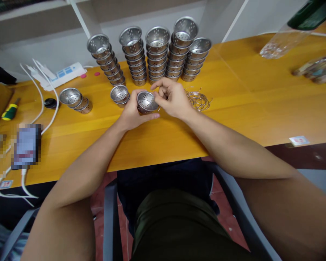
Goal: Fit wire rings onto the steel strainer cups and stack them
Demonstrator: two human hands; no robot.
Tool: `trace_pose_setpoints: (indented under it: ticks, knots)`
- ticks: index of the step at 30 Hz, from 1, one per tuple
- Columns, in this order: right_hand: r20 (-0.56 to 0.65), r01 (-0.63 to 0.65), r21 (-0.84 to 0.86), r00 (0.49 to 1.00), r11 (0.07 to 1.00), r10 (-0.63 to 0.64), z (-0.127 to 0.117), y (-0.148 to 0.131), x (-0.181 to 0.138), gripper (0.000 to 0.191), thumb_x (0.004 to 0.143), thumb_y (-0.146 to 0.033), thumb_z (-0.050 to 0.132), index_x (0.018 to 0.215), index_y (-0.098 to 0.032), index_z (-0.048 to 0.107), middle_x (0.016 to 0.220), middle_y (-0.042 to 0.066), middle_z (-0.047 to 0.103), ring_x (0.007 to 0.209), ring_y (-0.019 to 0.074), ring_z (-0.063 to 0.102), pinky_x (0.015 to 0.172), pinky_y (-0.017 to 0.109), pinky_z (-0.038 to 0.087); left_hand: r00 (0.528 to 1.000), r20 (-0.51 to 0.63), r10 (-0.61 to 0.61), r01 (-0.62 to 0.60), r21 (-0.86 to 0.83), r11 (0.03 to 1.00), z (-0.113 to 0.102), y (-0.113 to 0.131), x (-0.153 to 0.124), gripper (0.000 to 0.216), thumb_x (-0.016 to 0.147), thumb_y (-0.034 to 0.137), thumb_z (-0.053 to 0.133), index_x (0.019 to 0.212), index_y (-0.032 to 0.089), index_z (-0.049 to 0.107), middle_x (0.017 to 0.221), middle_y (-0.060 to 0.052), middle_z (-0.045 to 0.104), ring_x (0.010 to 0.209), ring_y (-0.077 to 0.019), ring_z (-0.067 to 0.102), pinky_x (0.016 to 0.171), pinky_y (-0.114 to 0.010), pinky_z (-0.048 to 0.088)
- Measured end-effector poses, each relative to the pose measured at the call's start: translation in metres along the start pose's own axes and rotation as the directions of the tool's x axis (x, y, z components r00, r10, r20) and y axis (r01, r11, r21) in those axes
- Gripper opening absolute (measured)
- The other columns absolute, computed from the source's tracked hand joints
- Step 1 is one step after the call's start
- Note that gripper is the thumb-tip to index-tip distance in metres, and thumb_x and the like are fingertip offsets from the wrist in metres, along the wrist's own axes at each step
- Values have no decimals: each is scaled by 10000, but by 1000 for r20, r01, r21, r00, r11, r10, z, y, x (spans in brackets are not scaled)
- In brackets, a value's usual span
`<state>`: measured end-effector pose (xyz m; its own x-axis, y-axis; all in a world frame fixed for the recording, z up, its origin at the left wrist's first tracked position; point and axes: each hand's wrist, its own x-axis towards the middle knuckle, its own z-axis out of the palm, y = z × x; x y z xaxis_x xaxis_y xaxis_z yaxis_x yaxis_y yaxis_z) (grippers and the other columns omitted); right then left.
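Observation:
My left hand is wrapped round a small perforated metal cup, its open mouth turned up toward me. At the cup's right rim, my right hand has thumb and index finger pinched together. A thin shiny bit shows just under those fingertips, too small to name for sure. Beside the right wrist lies a loose tangle of metal wire loops. Just left of the held cup stands a short stack of like cups.
Several tall stacks of perforated cups line the back. A tilted short stack is at left, near a power strip, white cables, a phone and a screwdriver. A plastic bottle stands at the right.

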<state>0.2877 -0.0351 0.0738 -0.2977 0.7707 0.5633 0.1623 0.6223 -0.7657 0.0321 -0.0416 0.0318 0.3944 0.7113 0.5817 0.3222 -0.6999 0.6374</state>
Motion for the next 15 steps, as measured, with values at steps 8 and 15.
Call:
trace_pose_setpoints:
  ticks: [8,15]
  knots:
    - [56,-37,117,998,992,30,1,-12,1,105,1096,-291,905,1101,-238,814,810,-15,648,740,181,554,668,319,513,995,-23,-94,96,65,993,-4,21,2,1052,880,939,1123,1577,258,726,1437,-120,854,1369,-372,881,1266,-537,725]
    - [390,-95,408,918,908,-79,-29,-19,8,640,990,-745,1152,1115,-205,830,845,-15,732,759,146,630,701,284,558,979,32,-203,205,-117,972,-9,20,4,1012,931,1045,1004,1493,236,769,1358,-128,877,1217,-318,896,1150,-504,756]
